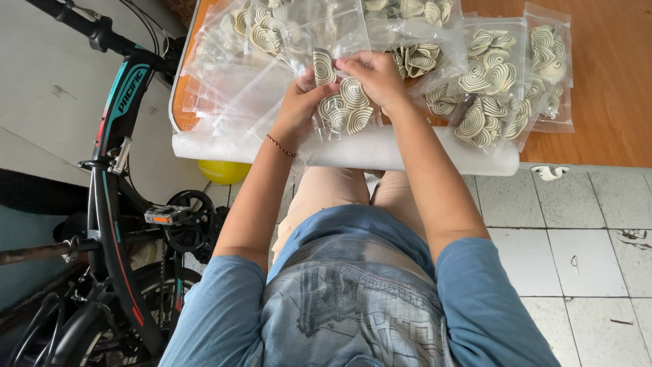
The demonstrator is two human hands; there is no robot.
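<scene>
We note both hands raised over the near edge of the table (611, 102), working on one clear bag (343, 102) of spiral biscuits. The left hand (299, 102) is closed on the bag's left side, fingers curled round the plastic, thumb toward the top. The right hand (377, 75) is closed on the bag's upper right, its fingertips pinching near one biscuit (324, 66) that stands at the bag's mouth; we cannot tell whether the fingers touch the biscuit itself or only the plastic. The bag hangs between the two hands, just above a white foam sheet (353, 153) that overhangs the table edge.

To the right of the hands lie filled bags (496, 88) of the same biscuits, overlapping one another. To the left lies a stack of empty bags (224, 81). More loose biscuits (261, 30) sit in plastic at the far side.

A red cord (280, 145) circles the left wrist. A bicycle (115, 204) stands on the person's left, well apart from the hands, with a yellow ball (223, 171) beneath the table edge.
</scene>
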